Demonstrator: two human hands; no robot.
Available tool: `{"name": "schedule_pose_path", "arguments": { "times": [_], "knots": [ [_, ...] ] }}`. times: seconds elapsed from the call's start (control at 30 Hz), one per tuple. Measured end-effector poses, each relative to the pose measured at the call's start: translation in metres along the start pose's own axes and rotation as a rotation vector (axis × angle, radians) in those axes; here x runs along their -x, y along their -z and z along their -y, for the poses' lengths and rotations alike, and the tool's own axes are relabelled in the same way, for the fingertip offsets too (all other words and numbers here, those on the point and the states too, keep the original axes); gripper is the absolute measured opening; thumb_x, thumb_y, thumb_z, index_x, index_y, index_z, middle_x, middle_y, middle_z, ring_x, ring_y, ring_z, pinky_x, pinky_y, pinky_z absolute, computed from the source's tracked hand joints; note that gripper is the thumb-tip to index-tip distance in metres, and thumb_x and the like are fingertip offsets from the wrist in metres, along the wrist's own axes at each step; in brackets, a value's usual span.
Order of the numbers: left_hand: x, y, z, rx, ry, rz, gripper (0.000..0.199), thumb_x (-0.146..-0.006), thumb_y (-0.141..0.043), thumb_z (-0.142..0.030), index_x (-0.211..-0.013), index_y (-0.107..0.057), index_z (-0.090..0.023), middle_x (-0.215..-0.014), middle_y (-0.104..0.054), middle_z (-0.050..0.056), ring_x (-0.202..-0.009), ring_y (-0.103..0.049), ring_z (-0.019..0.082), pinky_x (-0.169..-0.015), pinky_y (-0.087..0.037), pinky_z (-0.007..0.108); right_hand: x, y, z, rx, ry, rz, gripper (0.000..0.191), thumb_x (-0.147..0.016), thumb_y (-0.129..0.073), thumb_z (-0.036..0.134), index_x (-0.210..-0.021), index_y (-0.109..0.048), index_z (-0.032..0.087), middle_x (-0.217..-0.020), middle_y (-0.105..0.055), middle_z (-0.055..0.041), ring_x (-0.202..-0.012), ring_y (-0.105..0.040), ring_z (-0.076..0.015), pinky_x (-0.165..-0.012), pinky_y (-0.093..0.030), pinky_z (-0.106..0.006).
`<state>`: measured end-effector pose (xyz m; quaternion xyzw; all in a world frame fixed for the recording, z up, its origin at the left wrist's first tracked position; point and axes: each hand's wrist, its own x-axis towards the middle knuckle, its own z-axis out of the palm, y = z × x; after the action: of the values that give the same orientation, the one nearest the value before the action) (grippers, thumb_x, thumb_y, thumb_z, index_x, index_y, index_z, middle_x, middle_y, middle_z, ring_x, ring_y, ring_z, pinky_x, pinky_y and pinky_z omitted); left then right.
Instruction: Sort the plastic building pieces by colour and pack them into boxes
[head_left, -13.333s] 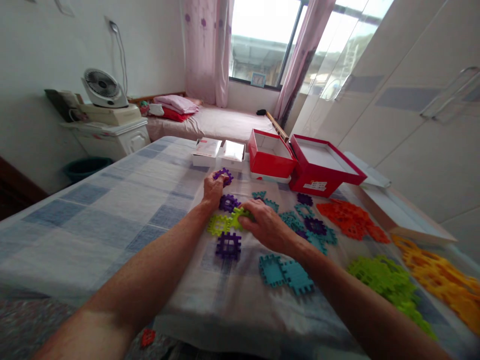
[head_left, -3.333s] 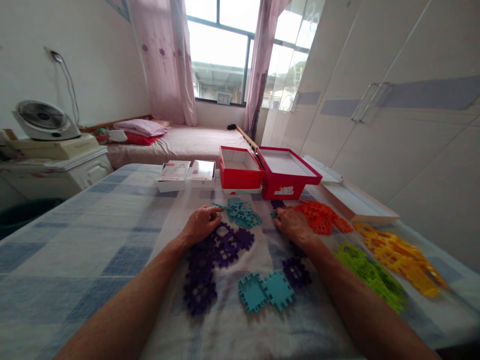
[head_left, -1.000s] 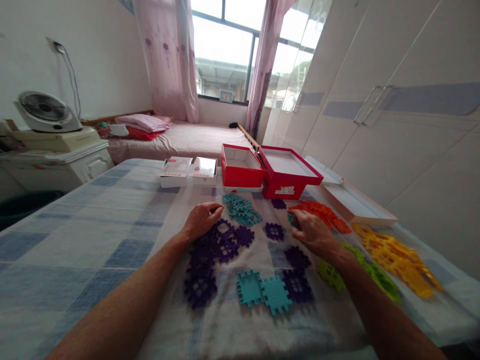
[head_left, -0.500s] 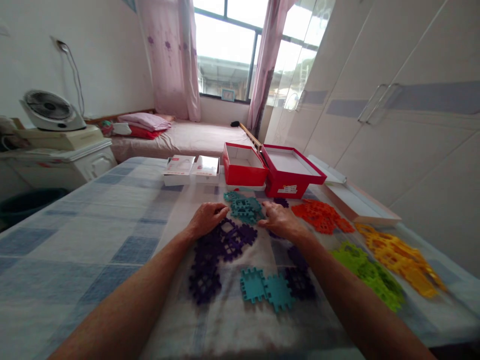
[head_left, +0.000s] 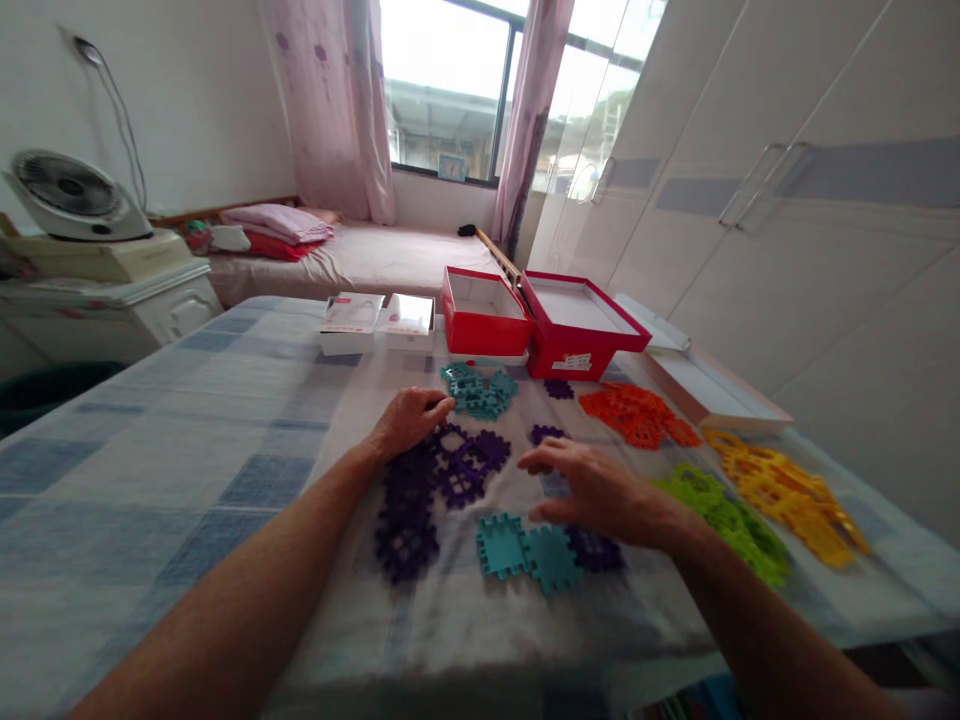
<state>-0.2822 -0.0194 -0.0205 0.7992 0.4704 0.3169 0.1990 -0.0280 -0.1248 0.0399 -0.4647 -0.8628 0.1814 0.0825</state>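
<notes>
My left hand (head_left: pixel 411 420) rests by the far end of the purple interlocking plastic tiles (head_left: pixel 461 465), its fingers curled together; whatever they may hold is hidden. Just beyond its fingertips lies a heap of teal interlocking tiles (head_left: pixel 484 393). My right hand (head_left: pixel 589 487) hovers over the table with thumb and fingers apart and nothing between them. Below it are two teal tiles (head_left: pixel 529 550) side by side, with a purple tile (head_left: pixel 595 550) partly under the hand. Another purple tile (head_left: pixel 547 434) shows just past its fingers, and one more (head_left: pixel 559 389) lies farther back.
Orange tiles (head_left: pixel 637 415), green tiles (head_left: pixel 727 520) and yellow tiles (head_left: pixel 791 495) lie in piles to the right. Along the back stand white boxes (head_left: pixel 349 340), a red box (head_left: pixel 487 333) and a crimson box (head_left: pixel 570 350). A shallow open box (head_left: pixel 727 395) sits at the right edge.
My right hand has pulled back from the teal heap, toward me and to the right, and its fingers have spread. The left hand stays near the heap. The view has tilted down slightly.
</notes>
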Motion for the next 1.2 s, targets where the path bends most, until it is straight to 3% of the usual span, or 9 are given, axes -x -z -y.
{"name": "schedule_pose_path", "arguments": {
  "times": [0.13, 0.3, 0.57, 0.63, 0.8, 1.0, 1.2],
  "knots": [
    [0.000, 0.001, -0.001, -0.007, 0.011, 0.000, 0.039, -0.085, -0.043, -0.036, -0.058, -0.064, -0.016, -0.050, -0.060, -0.002, -0.046, -0.049, 0.009, -0.051, -0.033, 0.020, 0.032, -0.008, 0.008, 0.093, 0.006, 0.098, 0.059, -0.060, -0.077, 0.038, -0.114, -0.055, 0.025, -0.111, -0.055, -0.0048, -0.104, -0.048, -0.0239, -0.090, -0.036, -0.039],
    [0.000, 0.000, 0.001, -0.004, 0.013, 0.012, 0.038, -0.085, -0.042, -0.036, -0.063, -0.066, -0.016, -0.055, -0.064, -0.002, -0.049, -0.052, 0.010, -0.052, -0.035, 0.020, 0.035, -0.014, 0.014, 0.072, 0.008, 0.115, 0.041, -0.065, -0.073, 0.027, -0.103, -0.058, 0.024, -0.101, -0.057, -0.0017, -0.097, -0.048, -0.0200, -0.088, -0.033, -0.037],
    [-0.001, -0.001, 0.004, -0.033, 0.014, 0.003, 0.040, -0.085, -0.041, -0.036, -0.063, -0.066, -0.015, -0.056, -0.064, 0.000, -0.052, -0.055, 0.011, -0.054, -0.035, 0.020, 0.040, -0.020, 0.010, 0.026, -0.015, 0.065, 0.017, -0.070, -0.070, 0.024, -0.081, -0.056, 0.021, -0.094, -0.056, -0.0009, -0.095, -0.047, -0.0178, -0.082, -0.034, -0.033],
    [-0.001, -0.001, 0.004, -0.033, 0.015, -0.003, 0.039, -0.085, -0.040, -0.036, -0.066, -0.068, -0.016, -0.057, -0.065, 0.000, -0.052, -0.055, 0.011, -0.054, -0.036, 0.020, 0.043, -0.019, 0.012, 0.021, -0.016, 0.036, 0.022, -0.070, -0.070, 0.028, -0.087, -0.057, 0.022, -0.099, -0.056, -0.0024, -0.099, -0.047, -0.0190, -0.086, -0.034, -0.034],
    [-0.001, -0.001, 0.005, -0.035, 0.017, -0.004, 0.039, -0.085, -0.040, -0.037, -0.068, -0.068, -0.016, -0.058, -0.065, 0.000, -0.053, -0.056, 0.012, -0.054, -0.036, 0.021, 0.047, -0.021, 0.017, 0.113, 0.000, 0.025, 0.055, -0.062, -0.075, 0.030, -0.112, -0.054, 0.025, -0.106, -0.056, -0.0060, -0.105, -0.045, -0.0249, -0.094, -0.030, -0.042],
    [-0.001, -0.001, 0.003, -0.033, 0.021, -0.006, 0.038, -0.085, -0.041, -0.035, -0.064, -0.066, -0.016, -0.057, -0.065, -0.001, -0.052, -0.055, 0.011, -0.054, -0.035, 0.021, 0.048, -0.023, 0.020, 0.116, 0.031, -0.002, 0.045, -0.062, -0.068, 0.021, -0.106, -0.057, 0.023, -0.103, -0.055, -0.0065, -0.103, -0.045, -0.0239, -0.095, -0.031, -0.041],
    [0.000, 0.000, 0.003, -0.023, 0.020, -0.013, 0.038, -0.084, -0.041, -0.036, -0.063, -0.066, -0.016, -0.056, -0.065, 0.000, -0.052, -0.055, 0.012, -0.054, -0.035, 0.021, 0.051, -0.003, 0.019, 0.044, 0.008, -0.066, 0.053, -0.067, -0.068, 0.026, -0.117, -0.052, 0.027, -0.113, -0.051, -0.0059, -0.113, -0.041, -0.0232, -0.098, -0.034, -0.039]
  ]
}}
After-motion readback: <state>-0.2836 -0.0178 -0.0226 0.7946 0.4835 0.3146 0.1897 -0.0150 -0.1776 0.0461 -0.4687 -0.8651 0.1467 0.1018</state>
